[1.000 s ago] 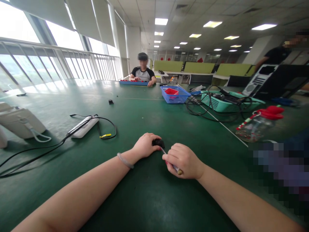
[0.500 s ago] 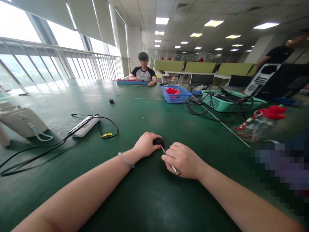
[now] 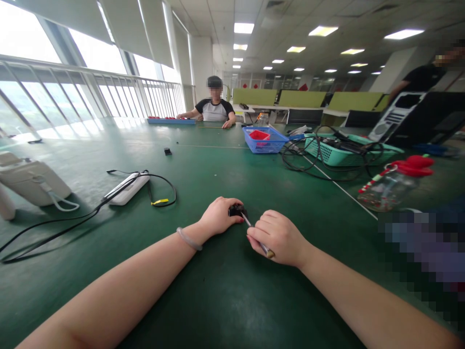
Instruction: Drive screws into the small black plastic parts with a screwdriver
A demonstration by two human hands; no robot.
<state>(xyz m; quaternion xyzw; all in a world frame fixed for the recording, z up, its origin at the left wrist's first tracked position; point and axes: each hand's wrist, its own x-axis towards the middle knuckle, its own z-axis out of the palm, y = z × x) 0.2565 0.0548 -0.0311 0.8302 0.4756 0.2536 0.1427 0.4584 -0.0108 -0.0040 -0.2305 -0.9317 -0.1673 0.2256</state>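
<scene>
My left hand, with a pale bangle on its wrist, is closed around a small black block-like part against the green table. What kind of part it is cannot be made out. In my right hand is a thin metal-shafted tool, gripped like a pen, with a brownish butt end sticking out below the fingers. The tool's tip meets the right side of the black part; its exact shape is too small to tell.
Left of my arms lie a white power bank-like box and a black cable. Further off stand a blue basket, a teal basket and a red-lidded jar. Another person sits at the far side.
My right hand has shifted slightly up and right, and the black part has turned a little in my left fingers. Across the table, the person's blue tray has slid left.
</scene>
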